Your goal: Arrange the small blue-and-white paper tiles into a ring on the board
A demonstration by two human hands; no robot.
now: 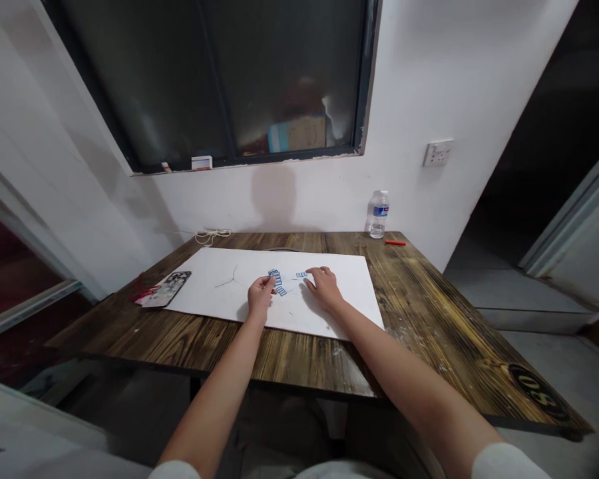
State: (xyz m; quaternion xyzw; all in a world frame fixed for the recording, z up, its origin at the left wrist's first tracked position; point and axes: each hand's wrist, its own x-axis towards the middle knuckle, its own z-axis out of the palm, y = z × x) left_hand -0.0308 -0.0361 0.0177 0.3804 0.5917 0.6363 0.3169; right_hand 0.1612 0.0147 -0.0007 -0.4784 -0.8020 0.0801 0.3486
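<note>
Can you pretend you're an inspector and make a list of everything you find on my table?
Surface: dark wooden table with a white paper sheet on it.
Job's things: blue-and-white cards in a strip; a small row of blue-and-white cards beside it.
Clutter: phone at the paper's left edge, water bottle, red stick.
Hands: left hand pinches the strip; right hand rests on the paper by the row.
Cables: white cord bundled at the back edge.
Surroundings: wall socket, dark window.

The table (pixel 324 359) is rough brown wood with dark streaks; the big white paper sheet (pixel 347 293) is smooth and matt; the little cards (pixel 278 282) look like thin paper; the water bottle (pixel 379 216) is shiny clear plastic.
</note>
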